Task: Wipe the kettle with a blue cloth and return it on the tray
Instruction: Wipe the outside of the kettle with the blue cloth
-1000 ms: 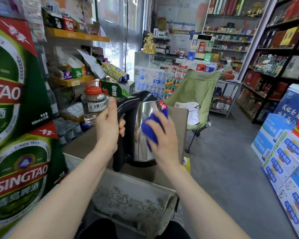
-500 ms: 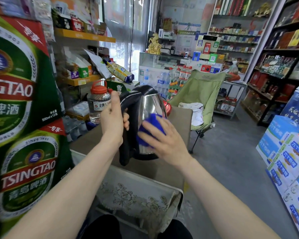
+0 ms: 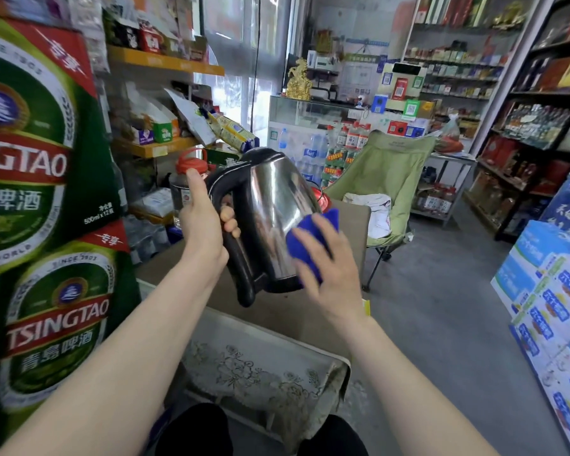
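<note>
The shiny stainless-steel electric kettle with the black plastic handle and lid [image 3: 270, 218] is up in the air in front of us, clear of the brown cardboard surface [image 3: 349, 222] below it and tilted so its base swings toward the right and its lid leans away to the left. We hold it that way, we judge, to turn the lower right flank of the steel body up toward the cloth. Our left hand [image 3: 204, 225] is wrapped tight around the black handle, thumb raised along its outer side and fingertips showing through the loop, carrying the whole weight. Our right hand [image 3: 326, 264] presses the bunched bright blue cloth [image 3: 310, 238] flat against the lower side of the body, fingers spread over the cloth and closed on it so it cannot slip. The wiping looks to be mid-course; the return is not yet begun, and we cannot make out a tray with any certainty. Behind the kettle stands a clear jar with a red lid [image 3: 186, 179], and farther off a green folding camp chair [image 3: 385, 179]. Green beer cartons [image 3: 37, 159] crowd our left side.
</note>
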`<state>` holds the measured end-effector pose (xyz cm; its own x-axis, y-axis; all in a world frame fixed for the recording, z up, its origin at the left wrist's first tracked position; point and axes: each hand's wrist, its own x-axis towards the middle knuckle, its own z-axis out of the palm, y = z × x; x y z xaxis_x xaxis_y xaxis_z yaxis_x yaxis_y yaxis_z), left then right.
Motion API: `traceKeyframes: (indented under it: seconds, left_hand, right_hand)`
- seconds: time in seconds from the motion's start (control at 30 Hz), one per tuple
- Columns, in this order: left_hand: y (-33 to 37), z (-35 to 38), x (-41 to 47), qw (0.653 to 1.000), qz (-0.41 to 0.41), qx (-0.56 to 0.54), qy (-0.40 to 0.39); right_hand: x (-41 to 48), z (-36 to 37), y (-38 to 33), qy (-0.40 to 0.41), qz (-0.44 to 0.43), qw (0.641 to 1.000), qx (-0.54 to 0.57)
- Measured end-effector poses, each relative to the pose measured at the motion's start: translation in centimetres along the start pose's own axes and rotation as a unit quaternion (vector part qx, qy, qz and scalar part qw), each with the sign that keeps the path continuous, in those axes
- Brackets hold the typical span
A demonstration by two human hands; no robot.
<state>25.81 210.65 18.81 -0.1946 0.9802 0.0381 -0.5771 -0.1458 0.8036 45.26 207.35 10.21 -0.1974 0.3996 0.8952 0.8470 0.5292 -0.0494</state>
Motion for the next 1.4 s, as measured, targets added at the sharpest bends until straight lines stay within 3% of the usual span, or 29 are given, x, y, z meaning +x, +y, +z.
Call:
traceKeyframes:
  seconds: [0.1, 0.17, 0.23, 0.33, 0.37, 0.43, 0.5, 0.53, 0.6, 0.67, 0.73, 0.8, 0.93, 0.97, 1.1, 1.17, 1.27, 1.33, 1.4]
  left_hand:
    - [-0.2, 0.1, -0.6, 0.999, 0.005, 0.022, -0.024]
    - [-0.6, 0.1, -1.0, 0.998, 0.022, 0.044, -0.05]
    - [-0.9, -0.1, -1.2, 0.996, 0.03, 0.047, -0.063]
    - [-0.9, -0.3, -1.4, 0.995, 0.04, 0.05, -0.079]
    - [-0.9, -0.2, -1.5, 0.993, 0.049, 0.055, -0.089]
    - [-0.6, -0.1, -1.9, 0.99, 0.07, 0.066, -0.106]
    - [-0.4, -0.1, -2.0, 0.988, 0.08, 0.071, -0.113]
    - [-0.3, -0.1, -2.0, 0.989, 0.076, 0.07, -0.11]
    - [-0.1, -0.2, -1.7, 0.992, 0.058, 0.056, -0.1]
    - [-0.1, -0.2, -1.3, 0.993, 0.051, 0.046, -0.094]
    - [-0.3, 0.0, -1.3, 0.992, 0.06, 0.05, -0.102]
    - [-0.4, 0.2, -1.5, 0.989, 0.077, 0.059, -0.112]
    - [-0.5, 0.4, -2.1, 0.985, 0.113, 0.072, -0.111]
    - [-0.6, 0.5, -2.1, 0.984, 0.116, 0.075, -0.11]
    - [-1.0, 0.6, -2.3, 0.984, 0.12, 0.072, -0.107]
    - [-1.0, 0.6, -2.6, 0.984, 0.121, 0.07, -0.111]
    - [-0.6, 0.7, -3.0, 0.981, 0.13, 0.07, -0.125]
    - [-0.5, 0.7, -3.0, 0.98, 0.138, 0.072, -0.123]
    - [-0.5, 0.8, -2.8, 0.983, 0.136, 0.061, -0.107]
  right_hand:
    - [3.2, -0.6, -0.3, 0.069, 0.258, 0.96, 0.084]
    - [4.9, -1.2, -0.9, 0.076, 0.317, 0.94, 0.1]
    - [5.0, -1.4, -2.5, 0.064, 0.258, 0.958, 0.107]
    - [4.6, -1.3, -3.5, 0.019, 0.074, 0.997, 0.018]
    - [4.7, -1.3, -2.9, 0.018, 0.053, 0.998, 0.011]
    - [4.9, -1.6, -1.1, 0.047, 0.145, 0.985, 0.075]
    - [5.3, -2.4, -0.2, 0.091, 0.309, 0.934, 0.151]
    - [5.6, -2.7, -0.7, 0.096, 0.347, 0.918, 0.167]
    - [5.0, -2.6, -2.6, 0.102, 0.284, 0.945, 0.125]
    - [4.7, -2.2, -4.4, 0.088, 0.146, 0.985, 0.037]
    - [5.3, -1.9, -4.5, 0.074, 0.069, 0.995, -0.006]
    - [6.0, -1.9, -3.4, 0.085, 0.097, 0.992, 0.01]
    - [6.6, -2.4, -2.7, 0.137, 0.273, 0.942, 0.136]
    - [6.3, -2.3, -3.2, 0.134, 0.263, 0.948, 0.117]
    - [5.0, -1.3, -3.8, 0.075, 0.084, 0.993, -0.017]
    - [5.8, -1.6, -2.6, 0.088, 0.131, 0.987, 0.021]
    - [6.7, -2.3, -1.5, 0.153, 0.311, 0.926, 0.148]
    - [6.1, -2.1, -2.8, 0.144, 0.281, 0.942, 0.113]
    - [4.5, -1.2, -4.0, 0.107, 0.148, 0.983, 0.012]
